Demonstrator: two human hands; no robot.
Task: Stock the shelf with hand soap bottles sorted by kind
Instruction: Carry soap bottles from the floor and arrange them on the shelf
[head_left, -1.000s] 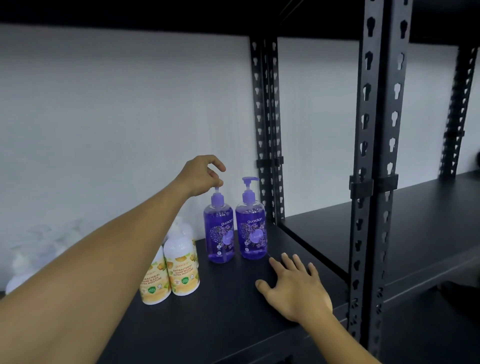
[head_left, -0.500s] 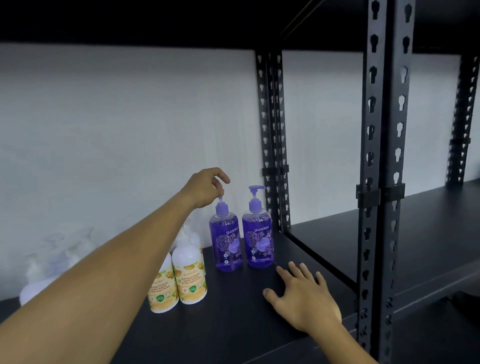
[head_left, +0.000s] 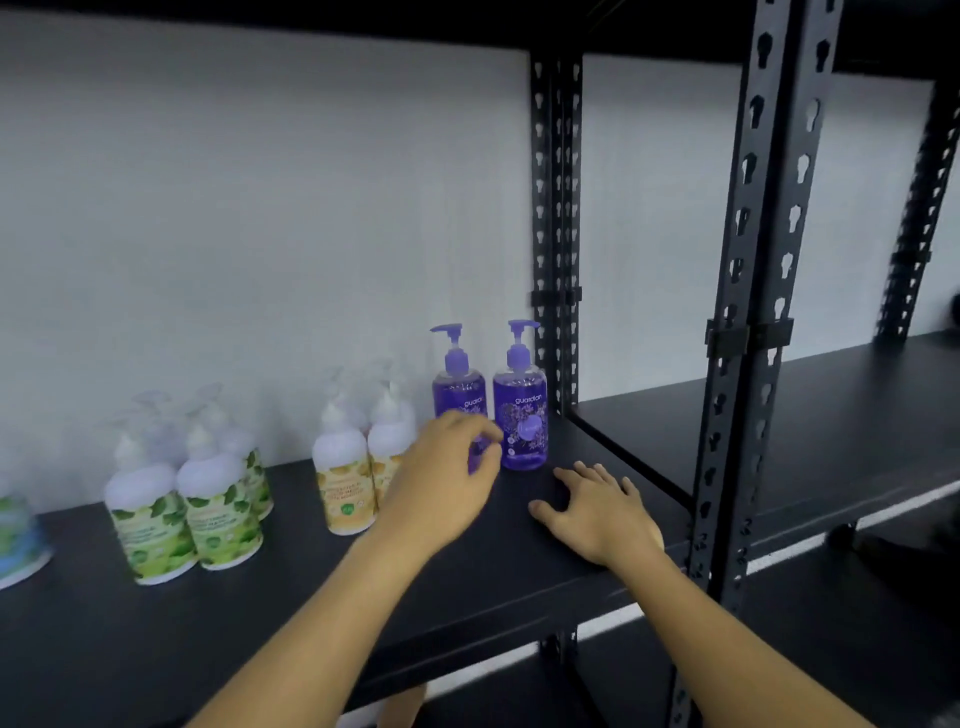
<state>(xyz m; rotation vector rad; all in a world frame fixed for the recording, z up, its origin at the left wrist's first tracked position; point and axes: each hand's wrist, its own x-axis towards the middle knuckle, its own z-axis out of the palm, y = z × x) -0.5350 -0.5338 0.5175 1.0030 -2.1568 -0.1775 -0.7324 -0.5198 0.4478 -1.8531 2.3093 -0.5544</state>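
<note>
Purple bottles (head_left: 520, 415) stand as a pair at the right end of the shelf (head_left: 291, 587), tight against the slotted post (head_left: 556, 234). Like is grouped with like: yellow bottles (head_left: 345, 483) sit just left of the purple pair, green bottles (head_left: 182, 514) further left, and a blue-labelled one (head_left: 15, 535) is cut off at the frame edge. Each group is two deep, so a kind reads as one block from the front.

Left hand (head_left: 447, 483) hovers in front of the left purple bottle, fingers loosely curled and holding nothing; whether a fingertip touches the bottle cannot be told, since the hand hides its lower half. Right hand (head_left: 597, 512) lies flat on the shelf just in front of the purple pair, fingers spread, probably as a brace.

Purple bottles are clear, glossy plastic filled with tinted liquid, round-shouldered, each topped by a matching pump with its spout pointing left. The yellow and green kinds are opaque white with printed wraps and pale pumps, blurred at the rear. Shelf boards are matte black; posts are black steel punched with keyhole slots. A plain white wall (head_left: 260, 208) backs the unit.
</note>
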